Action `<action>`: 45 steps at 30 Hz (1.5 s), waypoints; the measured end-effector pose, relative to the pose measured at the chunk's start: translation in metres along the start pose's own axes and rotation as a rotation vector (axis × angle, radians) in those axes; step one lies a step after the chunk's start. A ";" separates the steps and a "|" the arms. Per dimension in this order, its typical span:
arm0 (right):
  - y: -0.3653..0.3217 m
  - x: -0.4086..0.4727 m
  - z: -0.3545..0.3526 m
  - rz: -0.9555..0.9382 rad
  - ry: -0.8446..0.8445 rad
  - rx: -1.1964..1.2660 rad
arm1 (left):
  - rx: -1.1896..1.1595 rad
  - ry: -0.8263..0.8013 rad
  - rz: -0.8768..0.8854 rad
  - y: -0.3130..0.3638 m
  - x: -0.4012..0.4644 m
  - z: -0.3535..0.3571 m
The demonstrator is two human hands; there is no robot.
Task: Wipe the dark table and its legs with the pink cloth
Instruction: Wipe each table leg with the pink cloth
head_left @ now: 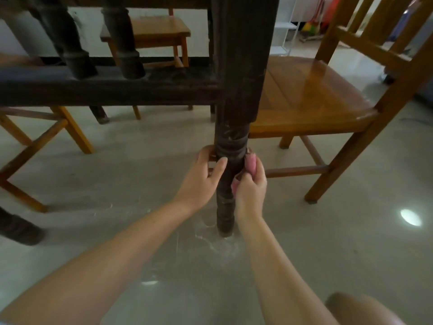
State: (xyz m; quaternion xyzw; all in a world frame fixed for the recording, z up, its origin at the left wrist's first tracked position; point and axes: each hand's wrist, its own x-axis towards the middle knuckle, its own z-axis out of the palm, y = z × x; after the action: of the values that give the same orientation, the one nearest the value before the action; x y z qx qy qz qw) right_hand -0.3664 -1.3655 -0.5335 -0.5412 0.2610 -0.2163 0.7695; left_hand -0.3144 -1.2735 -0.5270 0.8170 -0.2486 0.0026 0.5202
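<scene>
Head view, looking down past both forearms to one leg of a dark table.

Left hand: wrapped round the left side of the table leg, thumb laid across the front, fingers curled behind; grips the leg at its turned, ringed section.

Right hand: on the right side of the same leg, fingers curled round a pink cloth and pressing it against the wood. Only small folds of the cloth show, above and below the fingers; the rest is hidden in the hand.

Table leg: dark wood, square above, round and ringed below, standing upright on the floor. Pale smears mark the floor round its foot.

Dark table: a low rail runs left from the leg, with two turned spindles standing on it. Top not in view.

Chair: light brown wood, seat just right of the leg and behind it, back slats at upper right.

Second chair or stool: same wood, seen through the table frame, well behind.

Crossed wooden legs: lower left, under the rail.

Knee: bottom right corner, blurred.
</scene>
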 end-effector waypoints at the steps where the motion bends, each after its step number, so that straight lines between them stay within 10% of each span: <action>1: 0.008 -0.002 0.001 -0.062 -0.006 -0.016 | 0.007 -0.004 -0.008 0.001 0.003 -0.002; 13: 0.081 0.019 -0.044 0.076 -0.070 -0.350 | -0.061 -0.047 -0.004 -0.001 0.012 -0.009; 19: -0.019 0.007 -0.017 -0.266 -0.085 -0.036 | -0.037 -0.138 0.012 0.016 0.019 -0.023; 23: 0.011 -0.004 0.005 -0.465 -0.058 -0.257 | -0.007 -0.183 0.020 0.026 0.020 -0.033; 30: 0.092 -0.001 -0.045 -0.078 -0.085 -0.466 | -0.013 -0.218 -0.007 0.030 0.017 -0.041; 37: 0.018 -0.018 -0.008 -0.749 -0.044 -0.349 | -0.134 -0.255 -0.104 0.031 0.022 -0.050; 45: 0.153 0.027 -0.050 -1.098 -0.256 -1.144 | -0.198 -0.235 -0.074 0.037 0.024 -0.052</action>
State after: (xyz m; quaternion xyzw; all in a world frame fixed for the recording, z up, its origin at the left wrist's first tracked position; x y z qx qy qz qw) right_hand -0.3701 -1.3688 -0.6969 -0.9234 -0.0624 -0.3329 0.1805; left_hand -0.2956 -1.2512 -0.4652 0.7650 -0.2766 -0.1365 0.5654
